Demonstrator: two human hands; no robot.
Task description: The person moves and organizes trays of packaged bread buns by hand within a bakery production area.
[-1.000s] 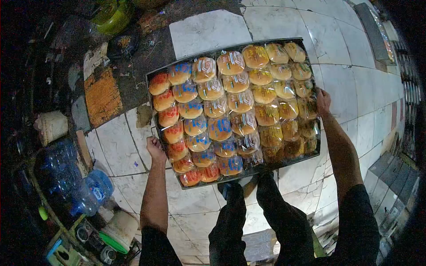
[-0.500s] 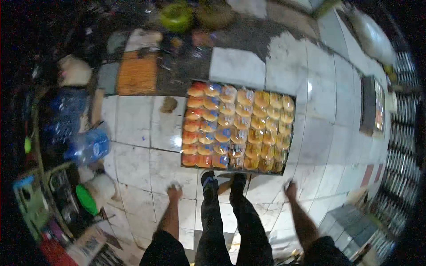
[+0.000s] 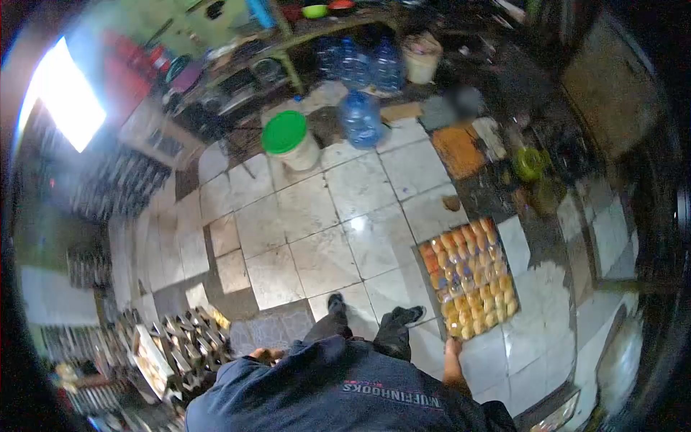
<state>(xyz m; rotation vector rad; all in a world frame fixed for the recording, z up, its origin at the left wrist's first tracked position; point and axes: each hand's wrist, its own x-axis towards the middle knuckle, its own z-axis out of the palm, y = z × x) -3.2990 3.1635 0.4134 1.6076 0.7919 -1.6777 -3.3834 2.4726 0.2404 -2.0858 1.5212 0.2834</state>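
A metal tray packed with several rows of plastic-wrapped buns, orange to yellow, lies flat on the tiled floor to my right. My right hand hangs empty at my side, just short of the tray's near corner and not touching it. Only a small part of my left hand shows at my left hip, above my dark shirt, and its fingers cannot be made out. My two feet stand on the tiles left of the tray.
A white bucket with a green lid and large blue water bottles stand at the far side. Stacked metal trays crowd the lower left. An orange mat and clutter lie beyond the tray. Shelves line the back wall.
The tray went from held in both hands to lying on the floor. Both hands let go and I stood up and turned, so the tray now sits small at my right.
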